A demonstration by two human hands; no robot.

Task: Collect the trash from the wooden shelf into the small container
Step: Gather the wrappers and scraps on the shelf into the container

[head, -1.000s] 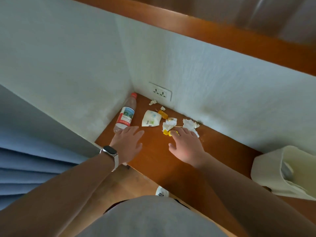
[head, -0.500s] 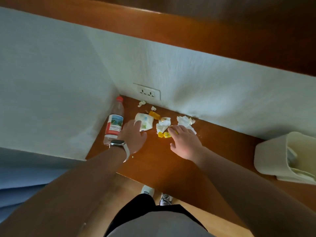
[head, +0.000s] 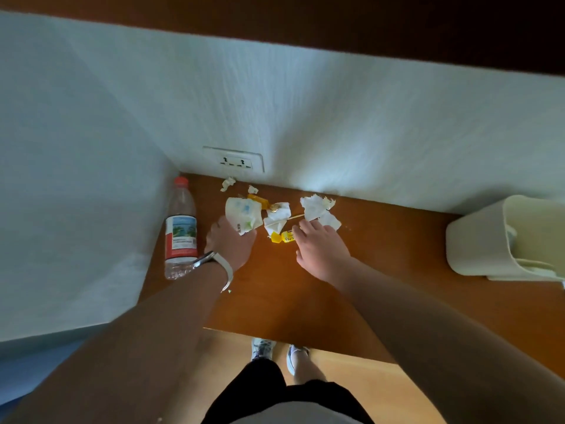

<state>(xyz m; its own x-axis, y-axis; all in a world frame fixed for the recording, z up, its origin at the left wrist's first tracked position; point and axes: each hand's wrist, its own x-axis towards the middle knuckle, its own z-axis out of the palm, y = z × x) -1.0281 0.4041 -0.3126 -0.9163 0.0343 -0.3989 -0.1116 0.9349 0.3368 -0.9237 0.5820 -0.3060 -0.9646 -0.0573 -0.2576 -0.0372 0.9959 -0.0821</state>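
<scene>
From my end, the trash is bunched in the back left corner of the wooden shelf (head: 305, 301), right under the wall socket (head: 234, 162). My left grip (head: 230, 243) has curled onto the near edge of the white wrapper (head: 243, 214). The paper laps over the fingertips, so I take it as pinched. My right grip (head: 321, 249) lies flat with its fingers spread and holds nothing. One fingertip touches the torn tissue (head: 316, 208), and the yellow wrapper (head: 287, 237) is just beside it. I judge that hand is placed to rake the scraps together. The plastic bottle (head: 181, 228) lies along the left edge. The small container (head: 477, 240) lies tipped at the right end, well apart, so every handful needs carrying across.
</scene>
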